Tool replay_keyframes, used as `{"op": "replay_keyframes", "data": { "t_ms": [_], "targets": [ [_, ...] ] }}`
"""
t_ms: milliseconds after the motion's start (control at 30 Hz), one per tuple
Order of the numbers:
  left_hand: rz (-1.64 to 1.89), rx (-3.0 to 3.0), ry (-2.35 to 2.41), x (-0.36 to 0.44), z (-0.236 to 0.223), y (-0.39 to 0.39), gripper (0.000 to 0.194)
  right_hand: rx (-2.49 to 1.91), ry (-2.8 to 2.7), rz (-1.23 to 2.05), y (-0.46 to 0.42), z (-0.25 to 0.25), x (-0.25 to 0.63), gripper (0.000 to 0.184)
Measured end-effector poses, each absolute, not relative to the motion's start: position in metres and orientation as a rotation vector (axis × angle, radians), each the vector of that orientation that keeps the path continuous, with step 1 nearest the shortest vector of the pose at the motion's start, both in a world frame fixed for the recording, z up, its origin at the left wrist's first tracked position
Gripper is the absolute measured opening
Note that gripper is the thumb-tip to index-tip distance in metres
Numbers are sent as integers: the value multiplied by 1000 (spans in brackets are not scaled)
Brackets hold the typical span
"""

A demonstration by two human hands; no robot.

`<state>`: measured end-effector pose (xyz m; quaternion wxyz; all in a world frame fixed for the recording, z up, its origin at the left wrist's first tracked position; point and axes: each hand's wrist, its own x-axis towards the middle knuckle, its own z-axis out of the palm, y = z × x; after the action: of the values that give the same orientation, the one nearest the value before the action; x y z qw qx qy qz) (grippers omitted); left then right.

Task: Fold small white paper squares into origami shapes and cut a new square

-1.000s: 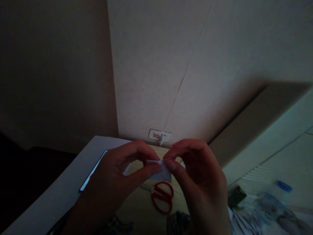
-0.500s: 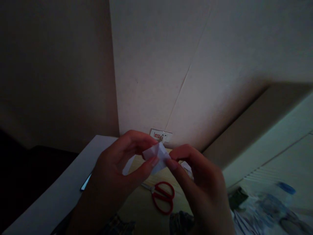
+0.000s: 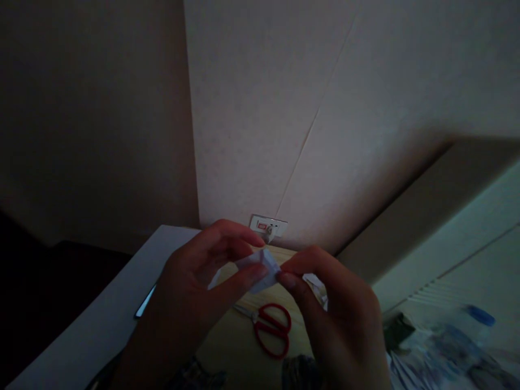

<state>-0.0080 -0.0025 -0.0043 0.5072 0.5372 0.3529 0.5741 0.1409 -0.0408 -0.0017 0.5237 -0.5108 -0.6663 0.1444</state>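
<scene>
By the left hand (image 3: 193,279) and right hand (image 3: 343,303), folded white paper (image 3: 270,273) is pinched between them, at opposite sides.

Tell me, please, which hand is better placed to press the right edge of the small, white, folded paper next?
Probably the right hand: it pinches that edge, while the left hand holds the paper from the other side.

White paper (image 3: 271,269), red scissors handles (image 3: 268,327)
</scene>
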Motion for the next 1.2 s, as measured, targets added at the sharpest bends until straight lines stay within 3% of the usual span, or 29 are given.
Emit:
{"op": "replay_keyframes", "data": {
  "t_ms": [267, 1200],
  "targets": [
    [1397, 1398, 910, -11, -6, -1, 13, -1217, -1588, 346, -38, 0, 134, 12],
    [1379, 1298, 787, -6, -3, -6, 20, -1197, -1775, 375, -41, 0, 138, 26]
  ]
}}
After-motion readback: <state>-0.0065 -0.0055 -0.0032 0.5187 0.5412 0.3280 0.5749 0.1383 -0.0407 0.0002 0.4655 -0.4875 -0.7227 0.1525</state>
